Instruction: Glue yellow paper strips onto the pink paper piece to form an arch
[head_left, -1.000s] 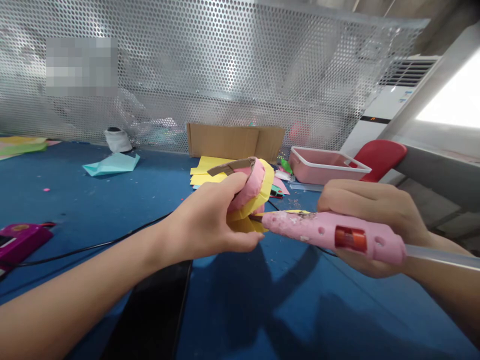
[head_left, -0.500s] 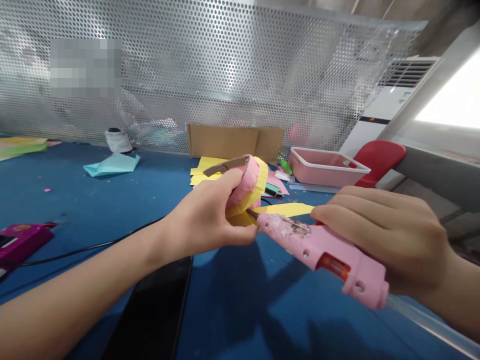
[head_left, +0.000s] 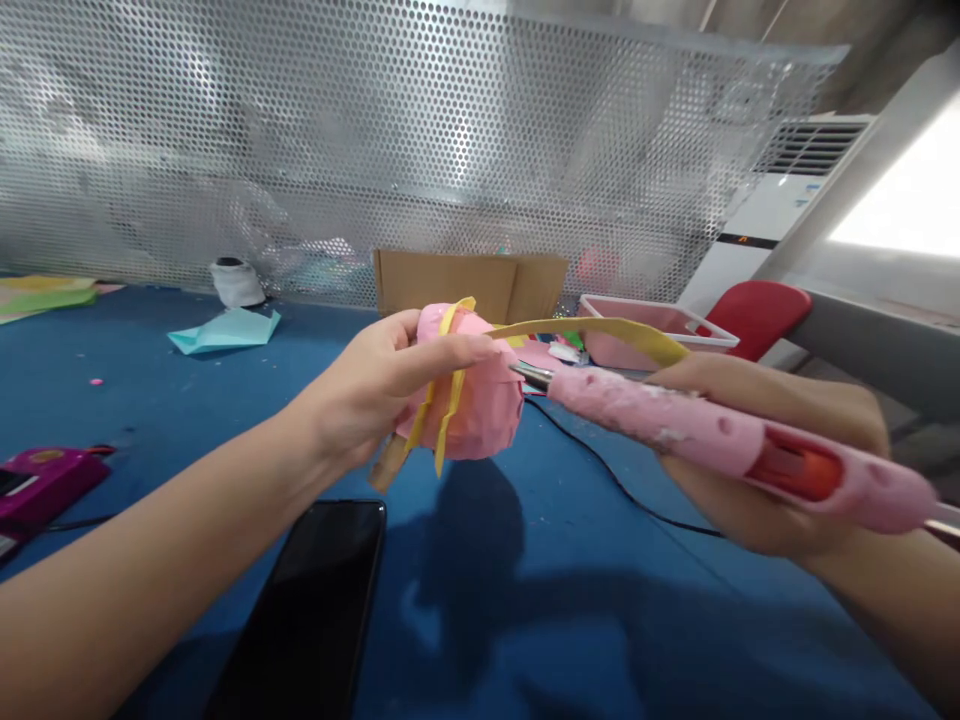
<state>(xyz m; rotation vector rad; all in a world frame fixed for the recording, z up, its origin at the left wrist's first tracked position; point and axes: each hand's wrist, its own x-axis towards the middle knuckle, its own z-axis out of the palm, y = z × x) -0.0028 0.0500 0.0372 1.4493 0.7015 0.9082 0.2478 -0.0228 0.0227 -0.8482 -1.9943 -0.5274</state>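
Note:
My left hand is closed around a pink paper-covered craft piece, held up over the table. Yellow paper strips run across its pink side, and a brown cardboard end sticks out below my fingers. In my right hand is a pink hot glue gun, its worn metal nozzle pointing left, close to the pink piece; I cannot tell if they touch. A long yellow paper strip stretches from under my left thumb to the fingers of my right hand, above the gun.
A black phone lies on the blue table, with a magenta device at left. A black cable crosses at right. Behind are folded light-blue paper, a cardboard piece and a pink basket.
My left hand has turned the pink piece, so its pink side now faces me. The glue gun has swung more level and its nozzle is higher. The yellow strip has risen.

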